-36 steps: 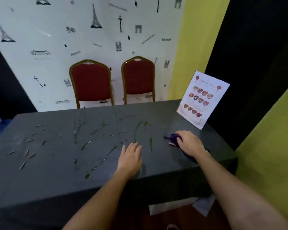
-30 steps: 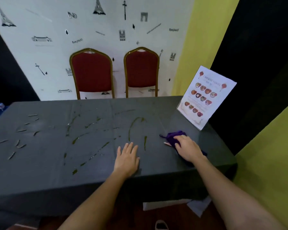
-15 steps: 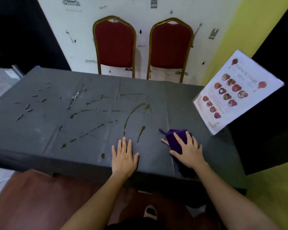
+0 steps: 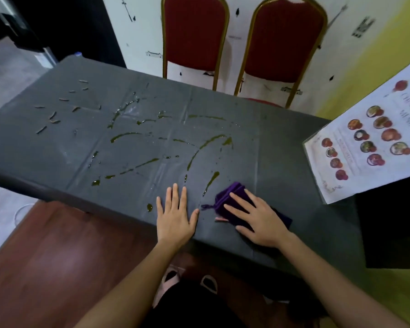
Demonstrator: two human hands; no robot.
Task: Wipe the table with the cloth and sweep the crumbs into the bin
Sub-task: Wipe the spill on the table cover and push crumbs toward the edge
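The right hand [image 4: 260, 220] lies flat, fingers spread, pressing on the purple cloth [image 4: 232, 197] near the front edge of the table [image 4: 57, 147], while the left hand [image 4: 174, 215] rests open and empty just beside it. Greenish streaks [image 4: 199, 150] cross the middle of the tabletop, and crumbs [image 4: 55, 114] lie scattered at its far left end. A menu card [image 4: 369, 138] stands at the right end.

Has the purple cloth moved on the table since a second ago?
Cannot tell: the camera tilted. The purple cloth lies under the right hand, just right of the same green streak.
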